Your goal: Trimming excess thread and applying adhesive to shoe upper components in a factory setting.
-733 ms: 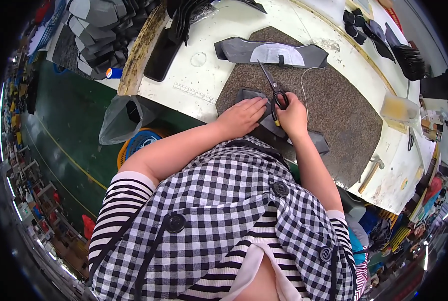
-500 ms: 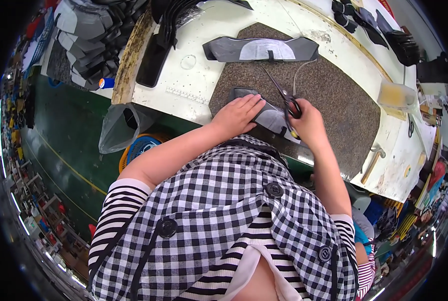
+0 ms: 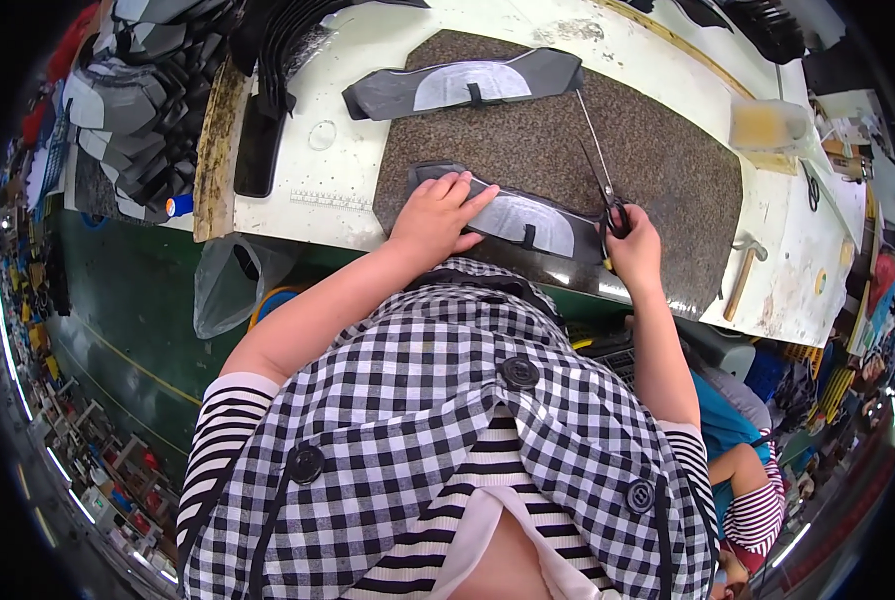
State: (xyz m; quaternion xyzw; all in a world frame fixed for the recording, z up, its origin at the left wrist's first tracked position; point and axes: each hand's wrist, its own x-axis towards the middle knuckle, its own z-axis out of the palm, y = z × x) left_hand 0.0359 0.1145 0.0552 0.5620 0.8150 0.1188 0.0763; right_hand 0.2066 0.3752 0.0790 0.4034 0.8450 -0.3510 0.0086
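My left hand lies flat on the left end of a dark grey shoe-upper piece with a pale patch in its middle, pressing it onto a speckled brown mat. My right hand grips the handles of long black scissors at the piece's right end, their blades pointing away from me. A second, similar grey piece lies farther back on the mat.
The mat sits on a white worktable. Stacks of dark cut pieces lie at the far left, a hammer and a yellowish container at the right. A plastic bag hangs under the table edge. Another person sits at lower right.
My right hand has moved right with the scissors, from the middle of the near piece to its right end. My left hand stays pressed on the piece's left end.
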